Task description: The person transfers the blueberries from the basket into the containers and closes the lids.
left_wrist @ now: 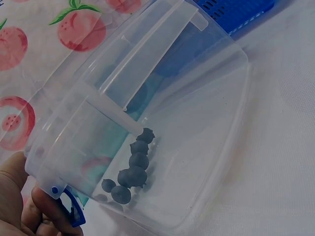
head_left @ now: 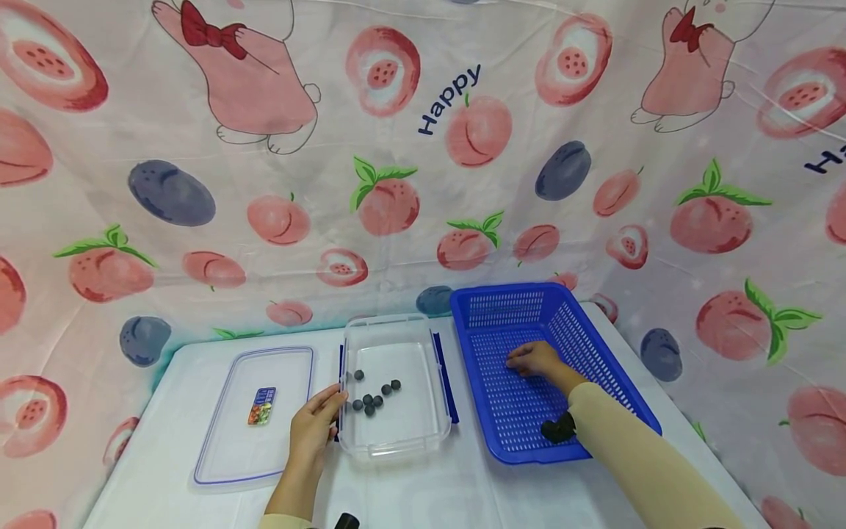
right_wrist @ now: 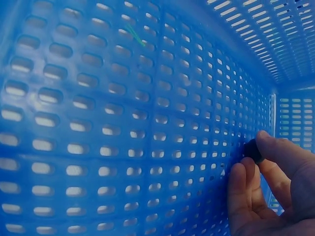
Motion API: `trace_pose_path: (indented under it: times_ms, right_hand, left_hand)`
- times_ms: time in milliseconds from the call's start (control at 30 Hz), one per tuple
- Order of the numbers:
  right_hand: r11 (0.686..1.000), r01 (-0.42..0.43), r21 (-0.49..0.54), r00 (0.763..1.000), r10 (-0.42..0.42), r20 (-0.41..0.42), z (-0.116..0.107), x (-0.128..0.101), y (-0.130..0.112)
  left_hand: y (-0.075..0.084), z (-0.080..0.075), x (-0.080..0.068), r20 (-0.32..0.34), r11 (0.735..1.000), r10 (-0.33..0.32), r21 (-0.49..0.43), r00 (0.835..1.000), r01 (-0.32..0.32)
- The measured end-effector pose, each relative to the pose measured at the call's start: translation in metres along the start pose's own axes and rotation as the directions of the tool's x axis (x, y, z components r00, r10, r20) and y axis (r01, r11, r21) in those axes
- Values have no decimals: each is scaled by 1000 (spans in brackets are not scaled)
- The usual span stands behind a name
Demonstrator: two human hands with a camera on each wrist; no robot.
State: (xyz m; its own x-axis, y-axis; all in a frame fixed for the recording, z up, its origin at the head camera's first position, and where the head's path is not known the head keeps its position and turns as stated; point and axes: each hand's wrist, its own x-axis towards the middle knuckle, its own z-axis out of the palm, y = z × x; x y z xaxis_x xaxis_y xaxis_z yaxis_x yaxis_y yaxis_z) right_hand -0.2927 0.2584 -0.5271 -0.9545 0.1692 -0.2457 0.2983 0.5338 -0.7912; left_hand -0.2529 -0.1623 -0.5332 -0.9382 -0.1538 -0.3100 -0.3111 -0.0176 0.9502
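Note:
Inside a clear plastic box (head_left: 413,426) lie several dark blueberries (head_left: 368,401), most of them clustered toward its left side. My left hand (head_left: 316,424) grips the left edge of this box, fingers by a blue side latch (left_wrist: 74,209). Over the floor of a blue perforated basket (head_left: 485,382), to the right, is my right hand (head_left: 537,358). Between its thumb and fingertips it pinches one blueberry (right_wrist: 253,151), partly hidden by the fingers, as the right wrist view shows.
A clear lid (head_left: 221,448) with a blue seal and a colourful label (head_left: 262,406) lies left of the box. All stand on a white-covered table (head_left: 423,492). Behind hangs a fruit-patterned cloth (head_left: 317,191). A small green strand (right_wrist: 135,35) is in the basket.

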Motion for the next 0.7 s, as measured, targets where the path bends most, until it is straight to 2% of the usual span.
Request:
trace_pose_path:
  times_ms: [167,433,700]
  right_hand:
    - [1000,0,20,1000,0,3,0,-1,-2]
    - [992,-50,116,999,49,10,0,-5,-7]
    - [988,-23,156,998,13,61,-2,-9,-12]
  left_hand:
    - [1,0,-1,3,1000,3,2,1000,-3]
    - [1,0,0,5,1000,3,-7,1000,-3]
    - [0,0,0,1,1000,7,-22,1000,-7]
